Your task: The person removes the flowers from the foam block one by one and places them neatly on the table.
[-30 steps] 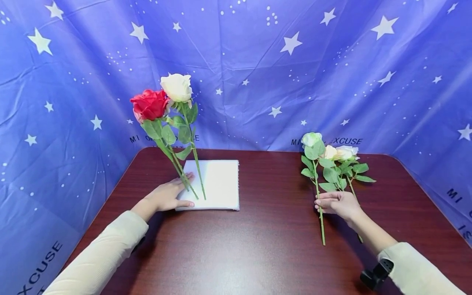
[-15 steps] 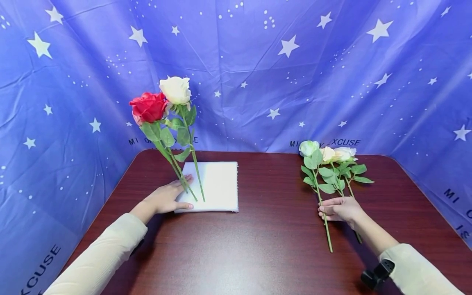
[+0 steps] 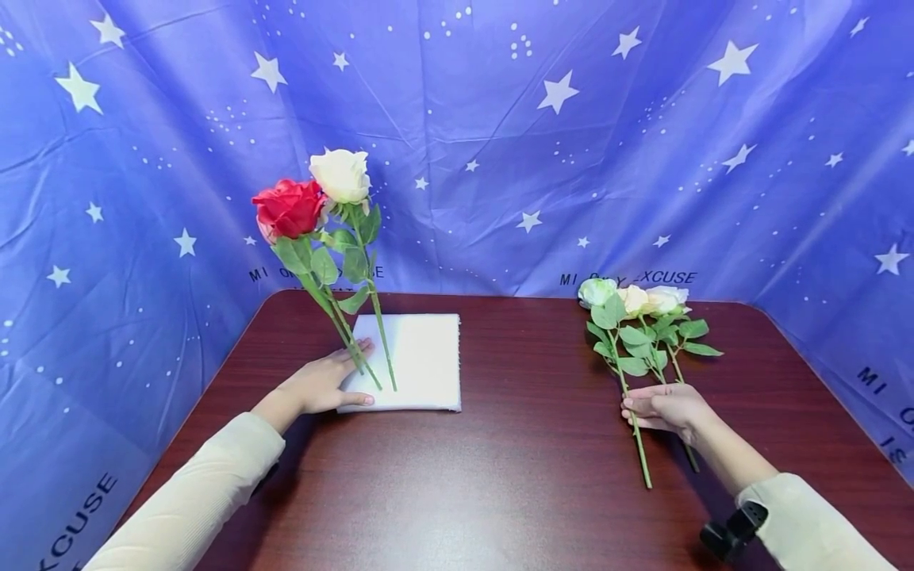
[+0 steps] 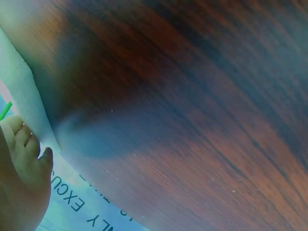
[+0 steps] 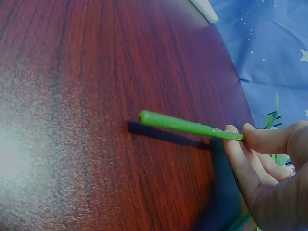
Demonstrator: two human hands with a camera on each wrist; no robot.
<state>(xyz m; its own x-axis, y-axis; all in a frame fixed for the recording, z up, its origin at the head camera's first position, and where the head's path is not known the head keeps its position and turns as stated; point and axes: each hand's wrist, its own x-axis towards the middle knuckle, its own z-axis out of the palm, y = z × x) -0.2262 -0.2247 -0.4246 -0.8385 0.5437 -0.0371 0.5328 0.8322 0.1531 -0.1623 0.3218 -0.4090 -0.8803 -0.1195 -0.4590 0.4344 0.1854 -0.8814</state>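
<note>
Head view: our right hand point(image 3: 669, 407) pinches thin-stemmed, pale-green rose point(image 3: 608, 312), likely light, best held mid-stem; left hand point(image 3: 324, 385) splayed on square white foam point(image 3: 426, 361).

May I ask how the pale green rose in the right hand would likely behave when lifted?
The stem is probably fairly stiff: it runs almost straight past the fingers. The rose may tip or twist bloom-first, since its broad head sits far from that pinch.

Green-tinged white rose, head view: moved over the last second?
Yes. Against the table's back edge, the rose's bloom sits lower in the picture; the stem's lower end has gone right.
</note>
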